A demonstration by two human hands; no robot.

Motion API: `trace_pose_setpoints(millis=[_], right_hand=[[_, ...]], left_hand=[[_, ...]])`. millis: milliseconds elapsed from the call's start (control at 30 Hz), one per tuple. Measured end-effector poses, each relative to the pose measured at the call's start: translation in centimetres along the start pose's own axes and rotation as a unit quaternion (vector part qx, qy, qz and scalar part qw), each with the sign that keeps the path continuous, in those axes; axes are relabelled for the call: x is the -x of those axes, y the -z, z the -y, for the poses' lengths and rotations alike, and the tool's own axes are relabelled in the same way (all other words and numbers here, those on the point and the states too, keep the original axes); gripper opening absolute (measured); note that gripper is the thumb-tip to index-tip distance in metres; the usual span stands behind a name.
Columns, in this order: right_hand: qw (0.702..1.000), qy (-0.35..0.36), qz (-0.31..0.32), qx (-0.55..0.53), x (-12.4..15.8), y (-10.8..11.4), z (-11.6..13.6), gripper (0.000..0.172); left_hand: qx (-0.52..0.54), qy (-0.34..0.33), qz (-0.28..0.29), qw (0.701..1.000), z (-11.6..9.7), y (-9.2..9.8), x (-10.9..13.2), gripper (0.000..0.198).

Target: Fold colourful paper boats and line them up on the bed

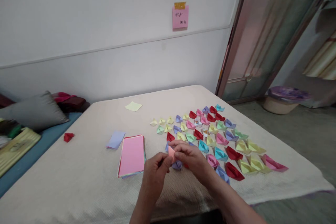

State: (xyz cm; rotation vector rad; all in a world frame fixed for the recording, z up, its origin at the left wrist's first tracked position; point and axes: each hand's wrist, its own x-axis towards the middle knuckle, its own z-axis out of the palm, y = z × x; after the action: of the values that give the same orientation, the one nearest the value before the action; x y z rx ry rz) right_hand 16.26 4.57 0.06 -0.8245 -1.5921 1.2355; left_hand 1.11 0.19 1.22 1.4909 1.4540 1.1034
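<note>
Between my two hands is a small folded piece of pink paper (171, 154), held up above the bed. My left hand (156, 168) pinches its lower left side with thumb and fingers. On the other side my right hand (189, 155) grips it, thumb in front and fingers curled over the top. Below and beyond my right hand, rows of folded paper boats (203, 146) in red, yellow, blue, green, pink and purple spread to the right; my hands hide a few of them. Left of my left hand lies a stack of coloured paper (132, 155) with a pink sheet on top.
A purple sheet (116, 139) and a pale yellow sheet (133, 106) lie on the bed cover (86, 168). Farther left is a crumpled-looking red paper piece (68, 137). A grey pillow (35, 110) rests beyond the left edge. A pink note (180, 17) is taped to the wall.
</note>
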Motion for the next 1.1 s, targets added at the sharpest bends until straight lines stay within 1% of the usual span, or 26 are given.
trace_pose_setpoints(millis=[67,133,167,300,400,467,667,800,933,1033,1100], right_hand=[[0.995,-0.053,0.007,-0.079,0.0,-0.1,-0.2,0.022],[0.986,-0.083,0.013,-0.144,0.0,-0.4,-0.3,0.021],[0.982,-0.091,0.02,-0.167,0.1,-0.6,-0.3,0.02],[0.965,-0.112,0.063,-0.23,0.2,-1.3,0.0,0.022],[0.953,-0.128,0.074,-0.265,0.3,-1.6,0.3,0.02],[0.948,-0.134,0.07,-0.28,0.2,-1.7,0.4,0.018],[0.947,-0.151,0.059,-0.278,0.1,-1.1,-0.1,0.012],[0.94,-0.181,0.049,-0.284,0.0,-0.7,-0.6,0.011],[0.914,-0.23,0.038,-0.333,-0.1,-0.9,-0.8,0.011],[0.881,-0.285,-0.009,-0.379,-0.2,-1.2,-1.2,0.007],[0.86,-0.31,-0.045,-0.403,-0.3,-1.2,-1.4,0.005]], left_hand=[[0.074,0.022,-0.01,0.997,0.0,0.3,-0.1,0.038],[0.148,0.042,-0.023,0.988,0.1,0.3,-0.1,0.036],[0.181,0.05,-0.021,0.982,0.0,0.2,-0.1,0.035],[0.273,0.064,0.03,0.959,0.0,-0.1,0.0,0.028],[0.313,0.071,0.046,0.946,0.1,-0.1,0.0,0.018],[0.334,0.083,0.048,0.938,0.3,0.0,0.0,0.014],[0.38,0.109,0.051,0.917,0.5,0.0,0.0,0.015],[0.399,0.114,0.026,0.909,0.5,-0.2,0.0,0.009],[0.418,0.122,0.009,0.9,0.4,-0.2,0.0,0.011],[0.411,0.108,0.008,0.905,0.0,-0.2,0.0,0.013],[0.397,0.088,0.011,0.913,-0.4,-0.2,0.1,0.018]])
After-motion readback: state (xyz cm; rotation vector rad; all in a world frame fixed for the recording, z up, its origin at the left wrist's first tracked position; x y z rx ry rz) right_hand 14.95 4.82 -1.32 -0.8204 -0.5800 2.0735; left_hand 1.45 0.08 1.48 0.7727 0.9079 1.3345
